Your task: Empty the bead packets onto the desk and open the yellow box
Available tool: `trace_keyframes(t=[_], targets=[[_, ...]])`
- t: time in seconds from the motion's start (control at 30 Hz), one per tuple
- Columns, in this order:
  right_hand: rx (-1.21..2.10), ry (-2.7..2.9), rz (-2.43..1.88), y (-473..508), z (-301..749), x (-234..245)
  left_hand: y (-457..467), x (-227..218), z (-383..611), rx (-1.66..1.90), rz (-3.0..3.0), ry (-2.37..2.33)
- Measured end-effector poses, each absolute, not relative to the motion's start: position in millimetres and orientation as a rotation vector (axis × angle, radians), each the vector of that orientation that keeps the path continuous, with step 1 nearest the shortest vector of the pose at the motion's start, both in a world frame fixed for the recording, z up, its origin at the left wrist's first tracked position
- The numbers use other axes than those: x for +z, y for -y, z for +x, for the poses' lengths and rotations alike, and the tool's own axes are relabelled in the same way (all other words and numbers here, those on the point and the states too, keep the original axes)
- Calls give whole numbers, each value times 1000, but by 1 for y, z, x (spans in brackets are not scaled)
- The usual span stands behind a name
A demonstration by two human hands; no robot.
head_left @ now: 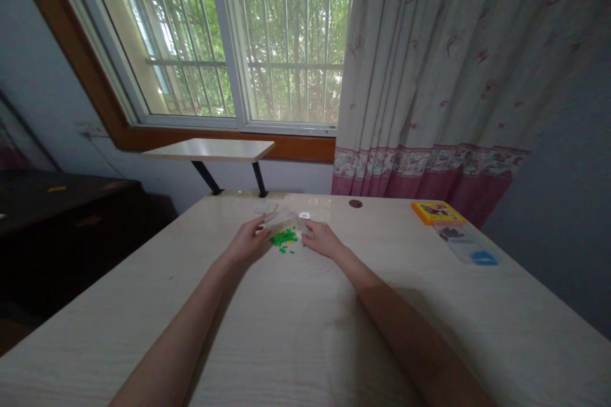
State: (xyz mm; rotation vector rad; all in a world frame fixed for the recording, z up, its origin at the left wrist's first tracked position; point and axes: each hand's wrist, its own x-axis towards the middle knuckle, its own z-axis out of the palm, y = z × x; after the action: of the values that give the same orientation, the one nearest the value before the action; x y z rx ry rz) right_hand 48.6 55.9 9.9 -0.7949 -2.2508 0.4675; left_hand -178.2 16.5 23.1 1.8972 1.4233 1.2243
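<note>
Both my hands reach out over a pale wooden table [296, 331]. My left hand [248, 240] and my right hand [322, 238] pinch the two sides of a small clear plastic bag [285, 218] held just above the tabletop. Under the bag lies a little heap of small green pieces [284, 239], with a few loose ones scattered beside it. The fingers of both hands are closed on the bag's edges.
An orange-yellow box [435, 211] and a clear packet with dark and blue parts [468, 247] lie at the table's right. A small shelf [210, 149] juts out under the window. A curtain [429, 76] hangs at the right, a dark cabinet [57, 216] at the left.
</note>
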Motion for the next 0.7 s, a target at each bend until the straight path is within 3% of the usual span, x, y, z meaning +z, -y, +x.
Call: trace_keyframes(t=[0.2, 0.37, 0.7], targets=[[442, 2088, -626, -48, 44, 32, -12, 34, -163, 1359, 1588, -1161], [390, 1992, -598, -42, 39, 47, -1, 45, -142, 1230, 1479, -929], [324, 2195, -666, -39, 47, 44, -8, 46, -140, 1470, 1217, -1252]])
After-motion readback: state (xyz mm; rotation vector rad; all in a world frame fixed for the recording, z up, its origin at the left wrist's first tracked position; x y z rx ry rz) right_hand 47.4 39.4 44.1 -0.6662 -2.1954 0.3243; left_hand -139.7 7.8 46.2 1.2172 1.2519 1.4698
